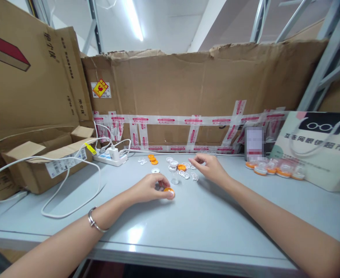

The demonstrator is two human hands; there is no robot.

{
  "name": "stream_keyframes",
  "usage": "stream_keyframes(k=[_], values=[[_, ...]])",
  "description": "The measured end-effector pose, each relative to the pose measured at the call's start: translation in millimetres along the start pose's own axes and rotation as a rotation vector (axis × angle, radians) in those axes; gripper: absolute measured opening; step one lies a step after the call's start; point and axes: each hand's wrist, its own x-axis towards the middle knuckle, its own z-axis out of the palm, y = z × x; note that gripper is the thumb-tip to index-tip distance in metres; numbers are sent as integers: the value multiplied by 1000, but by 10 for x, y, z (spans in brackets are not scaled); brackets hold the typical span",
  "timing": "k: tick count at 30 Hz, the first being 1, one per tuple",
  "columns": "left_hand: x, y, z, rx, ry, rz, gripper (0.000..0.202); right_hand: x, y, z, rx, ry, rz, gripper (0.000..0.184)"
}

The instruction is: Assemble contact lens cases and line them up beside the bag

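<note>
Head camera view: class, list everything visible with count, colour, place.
table: one, grey, foreground
cardboard wall: one, brown, behind table
cardboard box: one, brown, left
power strip: one, white, back left
cables: several, white, left
orange rings: several, table centre
clear parts: many, whitish, table centre
small cases: about five, orange-and-clear, right
bag: one, white, far right
orange cap: one, under left fingers
left hand: one, gripping orange cap
right hand: one, over clear parts

The near half of the grey table (204, 227) is lying open. A white cable (68, 211) is looping across its left side, small parts (184, 170) are crowding the middle, and a cardboard wall (187, 85) is closing the back.
</note>
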Motion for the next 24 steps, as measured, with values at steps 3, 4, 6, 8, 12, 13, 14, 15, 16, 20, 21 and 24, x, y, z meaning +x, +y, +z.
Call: stream_keyframes(k=[3, 4, 6, 8, 12, 13, 14, 15, 16, 20, 21, 24], values=[[4, -27, 12, 35, 3, 21, 30, -11, 9, 49, 8, -51, -8, 28], [6, -33, 15, 47, 4, 28, 30, -14, 14, 71, 5, -66, -23, 26], [10, -38, 19, 62, 6, 40, 28, -14, 32, 128, -20, -90, -72, 22], [14, -33, 23, 69, 5, 49, 28, -6, 61, 200, -66, -117, -130, 20], [26, -14, 40, 71, -4, 62, 28, 25, 122, 346, -176, -204, -175, 31], [30, -9, 45, 74, -5, 69, 28, 34, 133, 371, -198, -230, -175, 34], [34, -5, 50, 77, -5, 76, 28, 41, 141, 390, -215, -257, -176, 36], [38, -2, 55, 81, -6, 83, 27, 47, 147, 403, -226, -282, -180, 38], [42, 1, 59, 85, -8, 90, 27, 51, 150, 409, -230, -306, -188, 38], [54, 17, 69, 89, -19, 113, 27, 56, 151, 411, -204, -346, -217, 38], [55, 22, 70, 89, -21, 117, 27, 58, 152, 411, -189, -334, -230, 37], [54, 38, 73, 88, -23, 123, 27, 68, 161, 423, -140, -269, -271, 30]])
